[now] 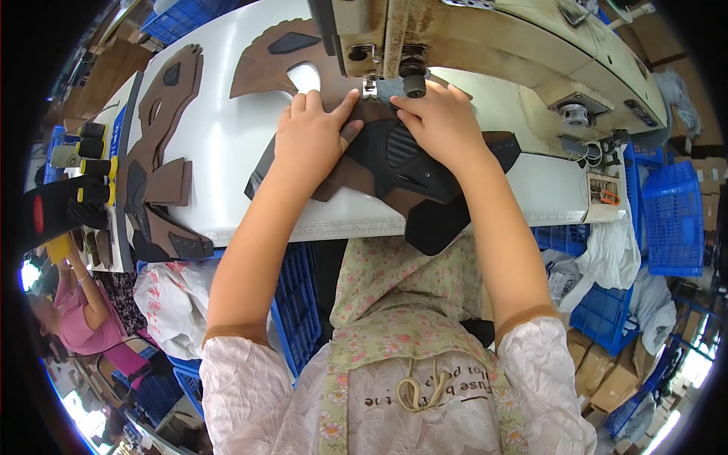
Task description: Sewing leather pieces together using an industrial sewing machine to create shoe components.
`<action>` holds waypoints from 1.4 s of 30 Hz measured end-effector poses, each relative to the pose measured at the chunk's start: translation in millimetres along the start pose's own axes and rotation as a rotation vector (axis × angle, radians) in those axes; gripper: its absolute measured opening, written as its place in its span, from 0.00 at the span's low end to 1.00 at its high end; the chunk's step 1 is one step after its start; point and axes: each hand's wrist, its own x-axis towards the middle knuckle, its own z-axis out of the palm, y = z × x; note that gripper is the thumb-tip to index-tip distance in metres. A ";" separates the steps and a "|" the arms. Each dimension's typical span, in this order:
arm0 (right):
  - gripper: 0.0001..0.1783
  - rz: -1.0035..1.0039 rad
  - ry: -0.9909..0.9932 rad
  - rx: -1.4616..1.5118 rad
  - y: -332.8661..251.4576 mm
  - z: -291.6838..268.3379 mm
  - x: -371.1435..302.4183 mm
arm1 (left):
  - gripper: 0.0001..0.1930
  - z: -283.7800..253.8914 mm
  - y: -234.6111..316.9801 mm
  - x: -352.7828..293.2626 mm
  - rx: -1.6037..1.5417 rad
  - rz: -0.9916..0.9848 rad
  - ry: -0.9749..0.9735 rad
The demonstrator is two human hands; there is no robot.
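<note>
**Pressing a shoe upper flat under the needle**

Working left to right, I see cut pieces stacked at the bench edge. My left hand lies open, fingers spread, pinning the black-and-brown upper just before the sewing machine. My right hand presses it, fingers bent, gripping nothing. I judge the upper light, limp, layered; best held flat near the seam.
</note>
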 end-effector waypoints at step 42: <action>0.27 0.028 0.089 0.038 -31.2 -3.1 -23.3 | 0.23 14.8 -36.8 24.6 -0.380 0.201 0.031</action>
